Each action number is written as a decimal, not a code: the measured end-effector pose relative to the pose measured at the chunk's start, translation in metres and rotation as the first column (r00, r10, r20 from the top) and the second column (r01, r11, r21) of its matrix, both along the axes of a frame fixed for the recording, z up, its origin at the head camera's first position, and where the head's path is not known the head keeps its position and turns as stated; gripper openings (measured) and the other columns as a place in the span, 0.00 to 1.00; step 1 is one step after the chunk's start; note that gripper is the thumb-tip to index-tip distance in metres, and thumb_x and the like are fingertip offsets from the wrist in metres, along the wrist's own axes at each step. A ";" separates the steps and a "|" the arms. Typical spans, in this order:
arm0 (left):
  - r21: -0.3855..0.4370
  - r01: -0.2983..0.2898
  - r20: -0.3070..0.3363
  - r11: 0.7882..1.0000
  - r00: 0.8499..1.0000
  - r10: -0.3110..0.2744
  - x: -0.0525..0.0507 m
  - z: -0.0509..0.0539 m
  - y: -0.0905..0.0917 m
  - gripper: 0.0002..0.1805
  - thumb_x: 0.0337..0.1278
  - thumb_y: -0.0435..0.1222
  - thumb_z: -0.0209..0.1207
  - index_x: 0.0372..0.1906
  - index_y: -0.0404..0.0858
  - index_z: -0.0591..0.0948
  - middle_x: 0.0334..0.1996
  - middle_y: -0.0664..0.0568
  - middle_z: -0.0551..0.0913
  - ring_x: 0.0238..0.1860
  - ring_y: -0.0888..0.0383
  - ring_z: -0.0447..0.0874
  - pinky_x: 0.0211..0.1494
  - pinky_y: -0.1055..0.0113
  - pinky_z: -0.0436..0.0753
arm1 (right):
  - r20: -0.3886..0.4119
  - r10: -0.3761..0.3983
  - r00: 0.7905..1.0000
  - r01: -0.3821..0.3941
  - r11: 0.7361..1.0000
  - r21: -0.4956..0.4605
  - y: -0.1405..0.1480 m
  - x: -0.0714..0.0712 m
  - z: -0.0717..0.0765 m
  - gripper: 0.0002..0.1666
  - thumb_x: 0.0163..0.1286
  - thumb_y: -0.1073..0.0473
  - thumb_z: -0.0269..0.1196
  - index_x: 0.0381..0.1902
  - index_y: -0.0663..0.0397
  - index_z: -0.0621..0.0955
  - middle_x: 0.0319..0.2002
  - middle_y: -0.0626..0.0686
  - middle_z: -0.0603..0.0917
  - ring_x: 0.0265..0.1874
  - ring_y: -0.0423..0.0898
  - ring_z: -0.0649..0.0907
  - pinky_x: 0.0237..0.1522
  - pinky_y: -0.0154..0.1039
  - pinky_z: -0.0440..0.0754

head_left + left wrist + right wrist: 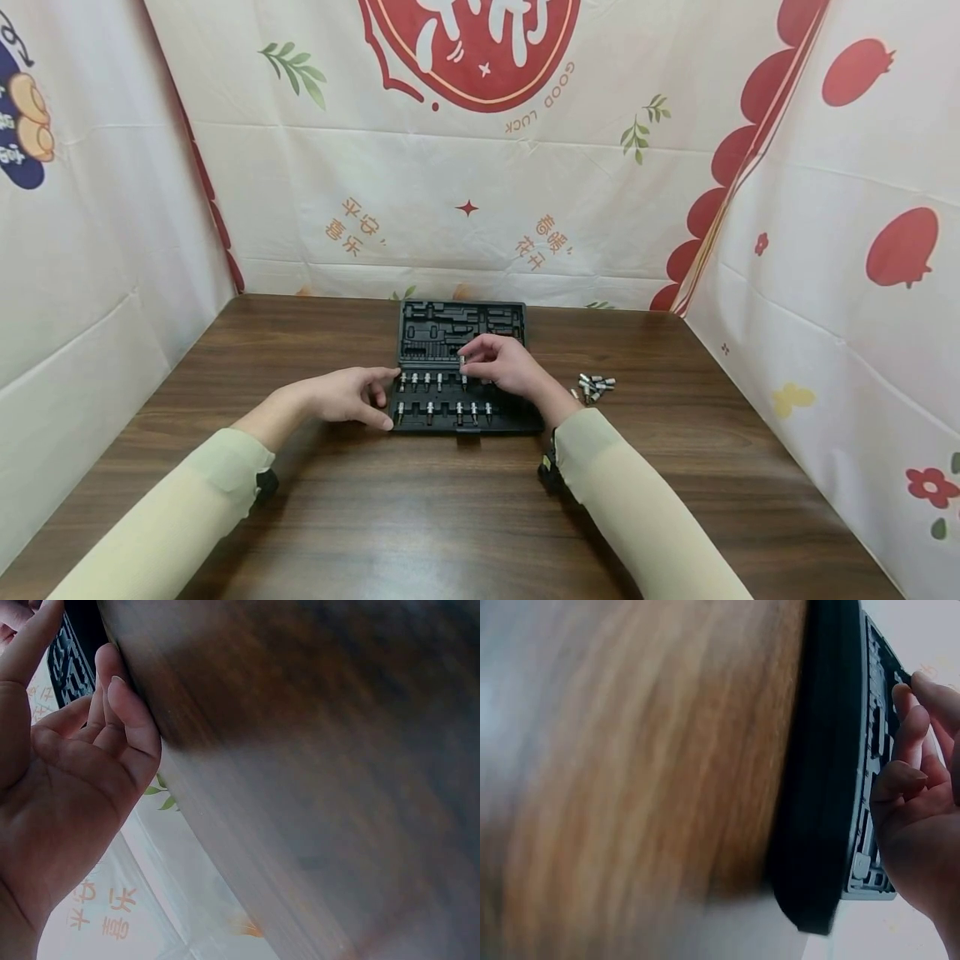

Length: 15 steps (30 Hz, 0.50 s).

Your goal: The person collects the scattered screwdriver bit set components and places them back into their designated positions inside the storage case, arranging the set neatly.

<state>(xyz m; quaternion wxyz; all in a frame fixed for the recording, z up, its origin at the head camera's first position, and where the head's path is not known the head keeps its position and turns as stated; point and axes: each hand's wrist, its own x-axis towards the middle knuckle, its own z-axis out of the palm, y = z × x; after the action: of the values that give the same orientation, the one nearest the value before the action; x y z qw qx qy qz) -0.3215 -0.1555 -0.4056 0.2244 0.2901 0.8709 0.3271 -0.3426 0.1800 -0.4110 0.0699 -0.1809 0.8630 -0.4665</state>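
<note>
Brown table, printed cloth behind. Black case laid open below frame centre; work judged partway: metal bits seated in two rows, gaps unfilled, loose pile left right of centre. Case edge touched by left hand, loosely spread; small bit pinched by right hand. Rows, pile shown only in head view; case's thick side, in right wrist view.

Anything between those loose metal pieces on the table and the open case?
Yes: in the head view, the right wrist crosses between the loose metal pieces and the black case, at its right edge. The left hand, at the case's left edge, is clear of that path.
</note>
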 end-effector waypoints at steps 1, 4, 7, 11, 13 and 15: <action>0.000 0.000 0.000 1.000 1.000 0.000 0.000 0.000 0.000 0.54 0.66 0.43 0.77 0.86 0.30 0.60 0.47 0.47 0.81 0.38 0.57 0.76 0.45 0.63 0.77 | 0.002 -0.001 1.000 0.001 1.000 0.002 -0.001 0.000 -0.001 0.19 0.77 0.56 0.73 0.62 0.54 0.87 0.48 0.54 0.92 0.41 0.47 0.87 0.43 0.42 0.85; -0.001 -0.001 0.002 1.000 1.000 0.001 0.000 0.000 0.001 0.53 0.66 0.43 0.77 0.86 0.31 0.60 0.47 0.47 0.81 0.38 0.57 0.76 0.45 0.63 0.76 | 0.008 0.003 1.000 -0.003 1.000 0.011 -0.005 -0.002 -0.003 0.18 0.76 0.57 0.73 0.60 0.54 0.88 0.47 0.53 0.92 0.39 0.46 0.87 0.42 0.41 0.85; -0.003 -0.001 0.005 1.000 1.000 0.001 0.000 0.000 0.001 0.53 0.66 0.43 0.77 0.87 0.31 0.60 0.47 0.47 0.81 0.38 0.57 0.76 0.45 0.62 0.76 | 0.007 0.005 1.000 -0.005 0.999 0.043 -0.008 -0.004 -0.004 0.17 0.76 0.56 0.74 0.59 0.53 0.88 0.46 0.52 0.92 0.39 0.45 0.87 0.41 0.40 0.85; -0.001 0.000 0.004 1.000 1.000 0.000 -0.001 -0.001 0.000 0.53 0.66 0.43 0.77 0.86 0.30 0.60 0.47 0.47 0.81 0.38 0.57 0.76 0.45 0.63 0.77 | 0.010 0.014 1.000 -0.015 0.996 0.087 -0.013 -0.004 -0.005 0.15 0.76 0.57 0.74 0.57 0.51 0.88 0.44 0.51 0.92 0.39 0.44 0.87 0.42 0.40 0.86; 0.002 0.001 0.005 1.000 1.000 -0.001 -0.001 -0.001 0.000 0.54 0.66 0.43 0.77 0.86 0.30 0.60 0.47 0.47 0.81 0.38 0.57 0.76 0.44 0.63 0.77 | 0.012 0.017 1.000 -0.019 0.995 0.101 -0.014 -0.004 -0.004 0.15 0.75 0.57 0.74 0.57 0.51 0.88 0.44 0.50 0.92 0.39 0.44 0.87 0.42 0.40 0.85; 0.005 0.002 0.005 1.000 1.000 -0.002 -0.001 -0.001 0.000 0.54 0.66 0.43 0.77 0.86 0.29 0.60 0.46 0.47 0.81 0.37 0.57 0.76 0.44 0.63 0.77 | 0.013 0.019 1.000 -0.020 0.994 0.107 -0.016 -0.004 -0.005 0.15 0.75 0.58 0.74 0.57 0.51 0.88 0.44 0.50 0.91 0.40 0.44 0.87 0.43 0.40 0.85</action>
<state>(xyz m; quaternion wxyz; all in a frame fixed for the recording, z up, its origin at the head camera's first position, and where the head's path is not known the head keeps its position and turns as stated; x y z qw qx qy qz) -0.3224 -0.1559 -0.4068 0.2262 0.2905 0.8693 0.3297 -0.3471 0.1645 -0.4158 0.0893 -0.1823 0.8845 -0.4201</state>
